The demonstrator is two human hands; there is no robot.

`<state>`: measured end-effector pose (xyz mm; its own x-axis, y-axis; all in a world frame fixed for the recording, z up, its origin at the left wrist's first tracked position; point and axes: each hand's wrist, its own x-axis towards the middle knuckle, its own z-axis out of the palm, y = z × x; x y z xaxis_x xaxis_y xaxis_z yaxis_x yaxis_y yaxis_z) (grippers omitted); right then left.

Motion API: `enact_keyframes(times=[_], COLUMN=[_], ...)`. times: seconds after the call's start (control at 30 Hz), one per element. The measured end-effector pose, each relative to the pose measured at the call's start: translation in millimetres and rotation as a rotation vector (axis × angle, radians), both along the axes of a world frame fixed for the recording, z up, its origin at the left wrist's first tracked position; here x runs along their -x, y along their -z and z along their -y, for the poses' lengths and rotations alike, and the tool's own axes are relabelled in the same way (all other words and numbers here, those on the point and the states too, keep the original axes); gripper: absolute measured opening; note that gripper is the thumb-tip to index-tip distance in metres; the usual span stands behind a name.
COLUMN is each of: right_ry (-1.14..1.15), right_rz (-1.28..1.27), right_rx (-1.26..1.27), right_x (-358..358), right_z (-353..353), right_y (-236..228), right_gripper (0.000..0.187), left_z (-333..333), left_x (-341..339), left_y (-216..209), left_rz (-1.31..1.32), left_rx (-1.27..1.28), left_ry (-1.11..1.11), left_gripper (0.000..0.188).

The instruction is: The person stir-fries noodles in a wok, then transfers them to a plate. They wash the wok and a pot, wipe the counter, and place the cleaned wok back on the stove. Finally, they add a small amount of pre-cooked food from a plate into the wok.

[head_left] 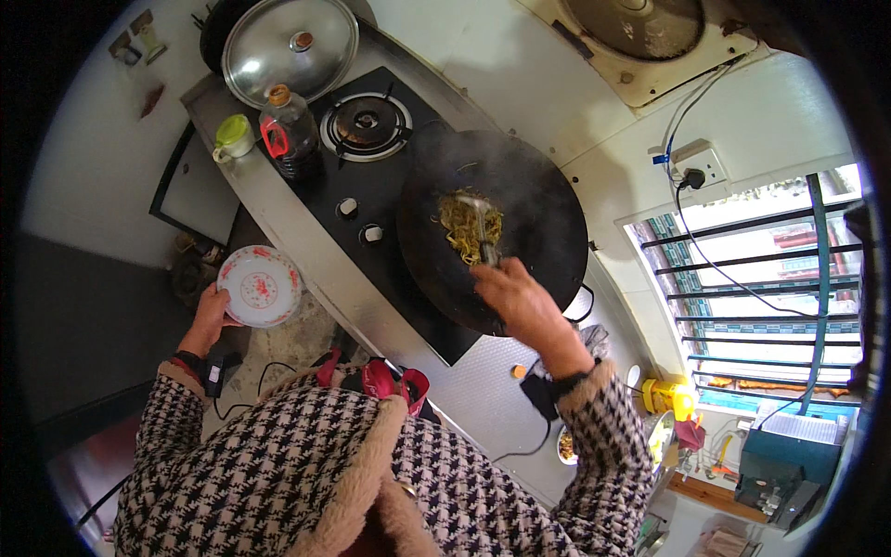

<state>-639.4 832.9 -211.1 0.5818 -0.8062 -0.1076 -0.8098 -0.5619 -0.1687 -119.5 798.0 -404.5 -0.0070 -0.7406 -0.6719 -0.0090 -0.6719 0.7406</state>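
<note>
My left hand (213, 311) grips the rim of a white plate (259, 286) with a red flower pattern, off to the left of the counter. Nothing lies on the plate. My right hand (522, 299) is closed round the handle of a metal spatula (481, 218). Its blade rests in a heap of yellowish-green shredded food (458, 227), whose exact kind I cannot make out. The food sits inside a large black wok (543, 204) on the right side of the stove, and steam rises from it.
A free burner (366, 123) is on the black gas stove (325, 200). Beside it stand a dark bottle (290, 139) with a red handle, a green-lidded jar (234, 136) and a big metal lid (290, 51). A barred window (761, 288) and a yellow container (668, 398) are at right.
</note>
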Motion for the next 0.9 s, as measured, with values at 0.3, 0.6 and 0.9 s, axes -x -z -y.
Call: enact_keyframes(times=[0.3, 0.6, 0.9], right_ry=[0.47, 1.327, 1.009], right_rz=[0.479, 1.134, 2.017], right_rx=[0.147, -0.291, -0.386], right_x=[34, 147, 85], right_z=[-49, -44, -13], right_y=[-25, -27, 118], right_gripper=[0.022, 0.027, 0.026], left_z=[8, 21, 21], left_x=[-70, -99, -69], left_y=[34, 23, -26], left_rz=[1.274, 1.74, 0.163], left_rx=[0.359, 0.276, 0.086], left_ry=[0.523, 0.775, -0.173], left_gripper=[0.043, 0.041, 0.043])
